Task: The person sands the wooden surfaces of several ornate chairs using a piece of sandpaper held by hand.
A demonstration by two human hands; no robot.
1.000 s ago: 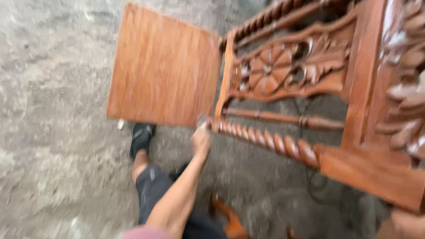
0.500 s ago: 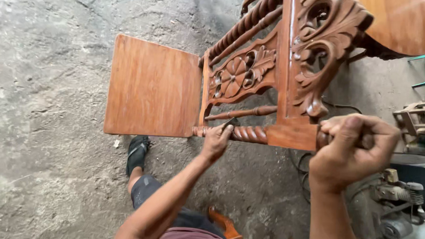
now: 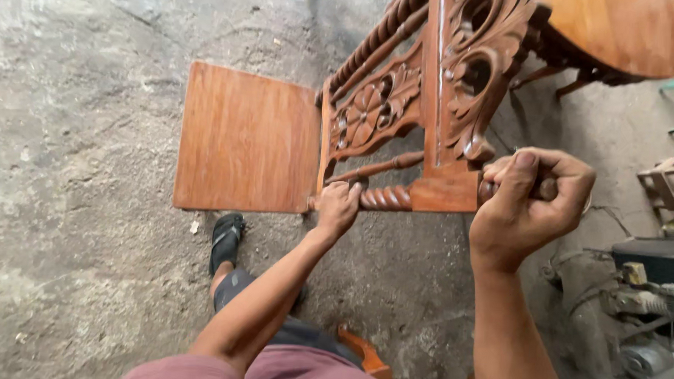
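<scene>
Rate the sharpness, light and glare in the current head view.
Head view: sharp overall, no motion blur; soft even daylight, faint shadow under the chair; a thin glare streak on its glossy post; right hand looms large and slightly soft from wide-angle closeness; left hand crisp.

Black sandal (image 3: 226, 240), dark shorts (image 3: 235, 293), maroon shirt (image 3: 268, 372)

Rough grey concrete floor (image 3: 75, 125), round wooden tabletop (image 3: 632, 32) upper right, dusty machinery (image 3: 642, 316) right
</scene>
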